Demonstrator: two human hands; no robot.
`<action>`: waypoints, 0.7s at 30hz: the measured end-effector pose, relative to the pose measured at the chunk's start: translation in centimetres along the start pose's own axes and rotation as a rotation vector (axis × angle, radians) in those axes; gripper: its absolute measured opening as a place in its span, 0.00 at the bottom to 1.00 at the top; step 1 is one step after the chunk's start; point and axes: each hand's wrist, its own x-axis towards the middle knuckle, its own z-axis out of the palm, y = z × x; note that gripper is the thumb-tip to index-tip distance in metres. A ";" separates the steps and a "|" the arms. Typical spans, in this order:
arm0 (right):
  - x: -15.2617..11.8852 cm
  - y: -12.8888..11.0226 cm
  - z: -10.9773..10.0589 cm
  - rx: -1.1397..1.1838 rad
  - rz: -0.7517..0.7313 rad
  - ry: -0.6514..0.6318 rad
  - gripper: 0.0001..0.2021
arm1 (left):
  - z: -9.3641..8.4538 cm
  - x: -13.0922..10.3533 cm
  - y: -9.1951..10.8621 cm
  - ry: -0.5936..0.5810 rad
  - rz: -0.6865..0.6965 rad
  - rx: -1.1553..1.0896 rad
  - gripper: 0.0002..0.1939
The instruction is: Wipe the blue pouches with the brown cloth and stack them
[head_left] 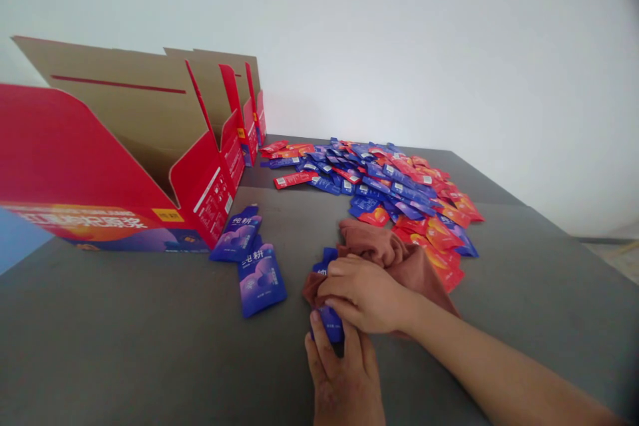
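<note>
A blue pouch (333,325) lies flat on the grey table, partly covered by cloth and fingers. My left hand (344,373) comes from the bottom edge, its fingers spread and tips resting on the pouch's lower end. Bent over the pouch from the right, my right hand (369,293) has its fingers closed on part of a brown cloth (384,246), which touches the pouch. The rest of the cloth lies bunched behind that hand. Two more blue pouches (260,279) rest to the left, one overlapping the other.
Open red cardboard boxes (200,193) stand in a row at the left, flaps raised. A large heap of blue and red pouches (389,180) spreads over the back and right of the grey table (150,333). Behind is a white wall.
</note>
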 end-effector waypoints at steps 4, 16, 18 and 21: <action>0.3 1.1 0.1 -0.063 0.151 0.013 0.09 | -0.4 0.0 -0.2 -0.027 0.010 -0.008 0.19; -0.2 0.3 -0.5 0.011 0.039 0.087 0.09 | -0.2 0.1 0.1 -0.006 -0.016 -0.034 0.17; -0.2 -0.4 -0.4 0.008 -0.016 0.008 0.07 | -0.2 0.1 0.1 -0.020 -0.013 -0.039 0.19; 0.0 -0.3 -0.2 -0.031 0.039 -0.030 0.08 | -0.3 0.0 0.0 -0.016 -0.007 -0.027 0.20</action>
